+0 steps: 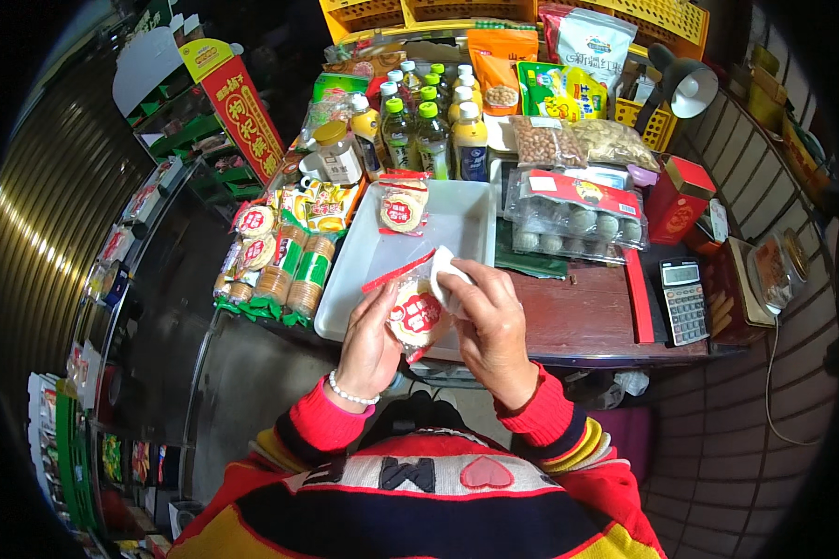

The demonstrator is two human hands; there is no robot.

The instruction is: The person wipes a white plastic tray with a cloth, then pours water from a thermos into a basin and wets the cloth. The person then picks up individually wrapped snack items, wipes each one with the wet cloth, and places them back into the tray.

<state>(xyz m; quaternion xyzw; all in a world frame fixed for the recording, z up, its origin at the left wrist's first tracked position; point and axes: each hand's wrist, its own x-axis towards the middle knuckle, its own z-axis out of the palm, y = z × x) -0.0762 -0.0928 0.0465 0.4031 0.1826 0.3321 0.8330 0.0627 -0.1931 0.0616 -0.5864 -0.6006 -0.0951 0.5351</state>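
Note:
My left hand (364, 347) grips a packaged round rice cracker (416, 315) in a clear wrapper with a red label and red edge. A white cloth or tissue (445, 278) is pinched in my right hand (490, 317), pressed against the upper right side of that packet. Both hands are over the near end of a white plastic tray (471, 210). Another packet of round crackers (403, 207) lies at the tray's far left corner. Part of the held packet is covered by my fingers and the cloth.
Left of the tray sit rolls of round biscuits (298, 270). Behind stand several drink bottles (432, 140) and a jar (336, 154). To the right are cartons of eggs (578, 219), a red box (680, 200), a calculator (685, 303) and a lamp (690, 88).

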